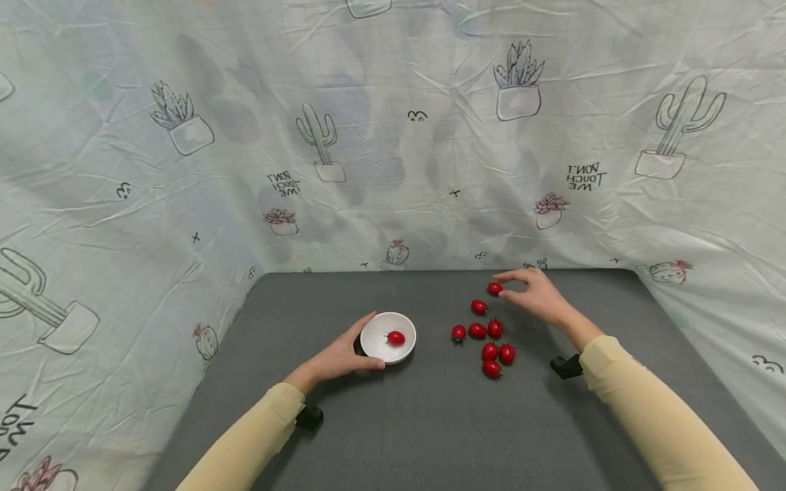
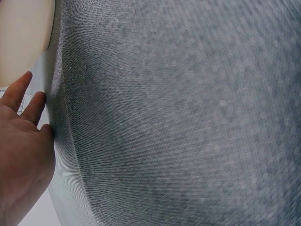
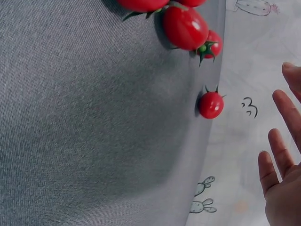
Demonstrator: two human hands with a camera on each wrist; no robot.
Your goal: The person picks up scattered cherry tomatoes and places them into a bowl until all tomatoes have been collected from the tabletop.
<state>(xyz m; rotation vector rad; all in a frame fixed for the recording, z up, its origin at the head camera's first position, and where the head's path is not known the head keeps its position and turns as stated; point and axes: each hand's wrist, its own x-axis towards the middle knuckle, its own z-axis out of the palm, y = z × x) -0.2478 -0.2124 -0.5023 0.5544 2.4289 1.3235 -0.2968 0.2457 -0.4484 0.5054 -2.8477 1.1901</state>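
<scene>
My left hand (image 1: 344, 353) grips a small white bowl (image 1: 371, 351) from its left side, thumb at the near rim and fingers at the far one. Inside the bowl lies one cherry tomato (image 1: 396, 338). At the table's back, the thumb and forefinger of my right hand (image 1: 536, 296) stand parted around another cherry tomato (image 1: 495, 289). In the right wrist view, the fingers (image 3: 287, 113) are spread, and a cherry tomato (image 3: 210, 104) sits on the table apart from them. The left wrist view catches the bowl (image 2: 23, 37) only in part.
Several more cherry tomatoes (image 1: 477, 331) lie in a loose group between the bowl and my right hand. They rest on a dark grey tabletop (image 1: 430, 429). A pale cloth (image 1: 381, 157) printed with cacti hangs behind the table and along its sides.
</scene>
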